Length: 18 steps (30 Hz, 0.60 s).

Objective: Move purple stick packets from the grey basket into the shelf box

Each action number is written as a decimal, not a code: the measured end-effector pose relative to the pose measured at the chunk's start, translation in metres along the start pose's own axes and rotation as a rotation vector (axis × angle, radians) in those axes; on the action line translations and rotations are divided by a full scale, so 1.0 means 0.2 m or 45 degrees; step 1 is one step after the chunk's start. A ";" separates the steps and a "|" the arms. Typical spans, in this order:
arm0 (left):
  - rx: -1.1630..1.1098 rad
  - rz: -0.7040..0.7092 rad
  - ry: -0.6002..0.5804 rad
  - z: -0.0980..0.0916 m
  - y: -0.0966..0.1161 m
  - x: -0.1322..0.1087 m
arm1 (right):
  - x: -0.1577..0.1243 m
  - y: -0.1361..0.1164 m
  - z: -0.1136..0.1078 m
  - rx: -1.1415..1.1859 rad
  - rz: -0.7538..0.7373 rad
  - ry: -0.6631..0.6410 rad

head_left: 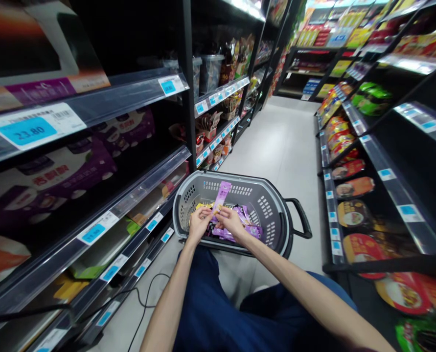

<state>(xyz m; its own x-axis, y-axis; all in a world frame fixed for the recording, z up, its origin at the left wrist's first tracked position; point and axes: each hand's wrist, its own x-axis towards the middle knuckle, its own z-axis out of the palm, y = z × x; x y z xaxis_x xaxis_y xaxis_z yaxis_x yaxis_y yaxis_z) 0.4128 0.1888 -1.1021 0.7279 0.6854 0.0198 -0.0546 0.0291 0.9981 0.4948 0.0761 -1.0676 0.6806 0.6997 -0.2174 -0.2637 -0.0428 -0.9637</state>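
Note:
A grey plastic shopping basket (269, 195) stands on the aisle floor in front of my knees. It holds several purple and yellow snack packets (252, 230). Both my hands are over the basket. My left hand (198, 221) and my right hand (229, 220) are closed in a pinch on the lower end of one narrow purple packet (221, 192), which stands upright above the others.
Black store shelves with blue price tags (27, 131) run along my left, with purple boxes (56, 176). Shelves of bowl-packaged food (353, 188) line the right. The pale floor aisle (284, 142) runs ahead. A black cable (144, 303) lies on the floor at left. The basket's black handle (301, 217) sticks out right.

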 end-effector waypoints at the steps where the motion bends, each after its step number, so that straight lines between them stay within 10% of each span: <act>1: -0.005 -0.005 0.001 0.00 0.00 0.00 | 0.00 0.00 0.00 -0.001 0.000 0.000; 18: -0.033 0.025 -0.019 -0.01 0.01 -0.01 | -0.04 -0.05 0.02 0.035 0.031 0.036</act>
<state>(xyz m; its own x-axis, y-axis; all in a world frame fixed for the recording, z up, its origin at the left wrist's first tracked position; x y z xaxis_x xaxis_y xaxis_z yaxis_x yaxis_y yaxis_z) 0.4099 0.1883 -1.0999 0.7364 0.6753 0.0407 -0.0867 0.0346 0.9956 0.4905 0.0738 -1.0561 0.6929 0.6780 -0.2454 -0.2989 -0.0396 -0.9535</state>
